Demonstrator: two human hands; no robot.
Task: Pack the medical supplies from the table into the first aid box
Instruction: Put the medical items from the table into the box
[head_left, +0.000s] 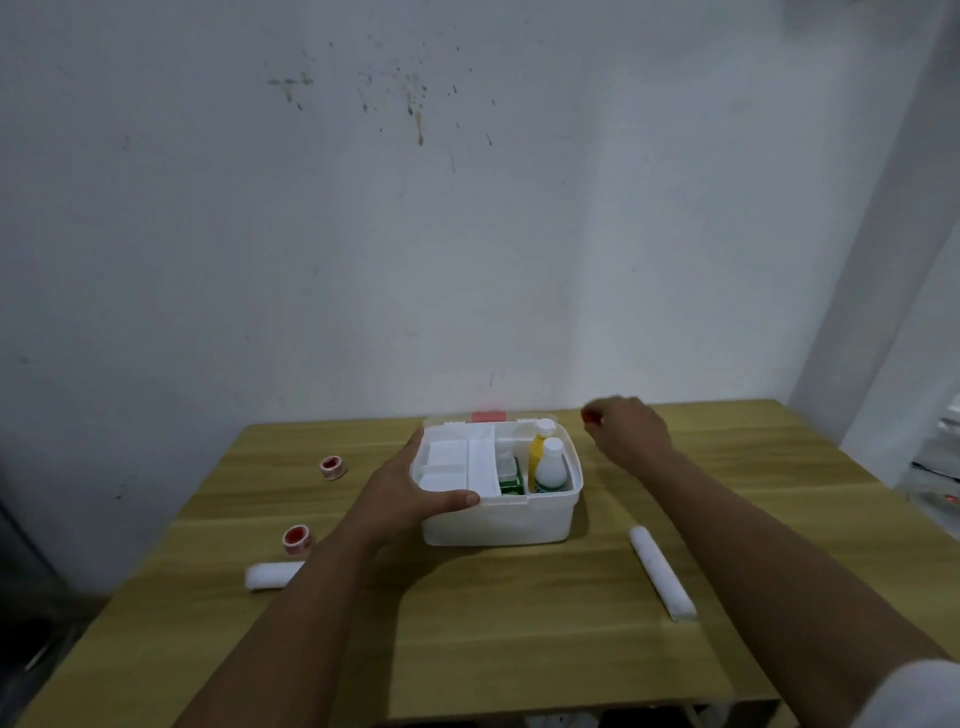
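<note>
The white first aid box (498, 522) stands open in the middle of the wooden table (519, 639). Inside it are a white tray insert (457, 462), a green carton (510, 480), a yellow bottle (536, 452) and a white bottle (550, 467). My left hand (410, 491) grips the box's front left corner. My right hand (626, 428) hovers just right of the box's back corner, its fingers closed on a small red thing (589, 417), mostly hidden. On the table lie two red tape rolls (332, 466) (297, 538) and two white bandage rolls (272, 574) (662, 579).
A stained white wall (415, 208) rises right behind the table. The box's clear lid with a red patch (488, 417) lies open against it. Dark clutter (935, 467) sits off the table's right edge.
</note>
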